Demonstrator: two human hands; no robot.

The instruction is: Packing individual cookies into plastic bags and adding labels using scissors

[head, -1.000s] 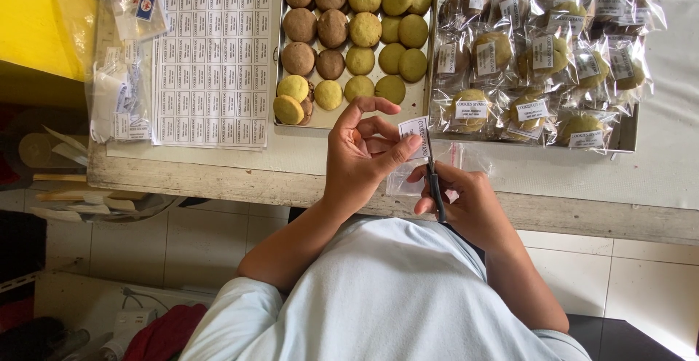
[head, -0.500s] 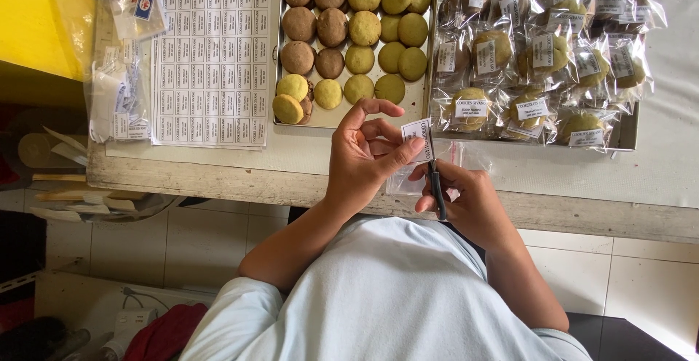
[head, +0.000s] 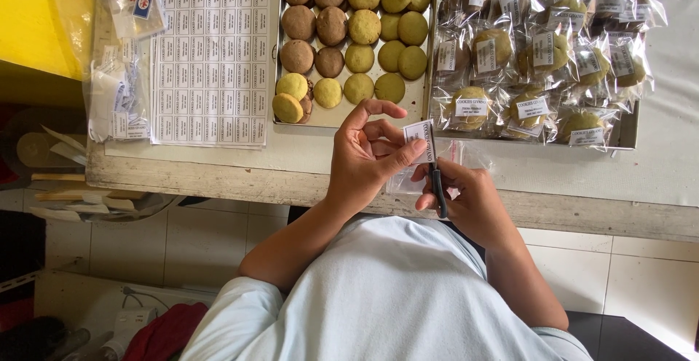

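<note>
My left hand point(head: 368, 156) pinches a small white printed label point(head: 417, 131) between thumb and forefinger. My right hand point(head: 466, 197) grips a pair of dark-handled scissors point(head: 437, 179), blades up against the label's right edge. Both hands hover over the front edge of the worn table point(head: 218, 179). A clear plastic bag point(head: 466, 156) lies under them. Just beyond sits a metal tray point(head: 342, 117) of bare brown and green cookies point(head: 360, 26).
A second tray point(head: 625, 135) at the right holds several bagged, labelled cookies point(head: 535, 55). A printed sheet of labels point(head: 211, 59) lies left of the cookie tray, beside clear bags of supplies point(head: 116, 77). A yellow box point(head: 36, 26) stands at the far left.
My left thumb and forefinger have closed a little on the label. The scissors and my right hand have barely moved.
</note>
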